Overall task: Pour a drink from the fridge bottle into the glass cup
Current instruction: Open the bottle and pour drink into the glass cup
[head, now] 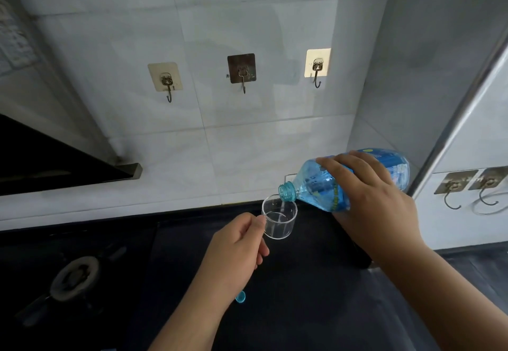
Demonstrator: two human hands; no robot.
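The right hand (368, 202) covers the middle of the blue bottle (316, 183), hiding most of its label; the visible print is too small to read. The left hand (236, 251) conceals the glass cup's (279, 220) handle. The left forearm overlaps the blue cap (240, 296). Both forearms are cut off at the lower edge.

Home kitchen, cooking corner. Pale tiled wall (247, 136) carrying three stick-on utility hooks (242, 71); two more adhesive hooks (453, 185) on the white panel at right. Dark countertop (302, 295) with a built-in gas burner (77, 275) at lower left, and the slanted black face of a range hood (55, 163) overhanging that side.
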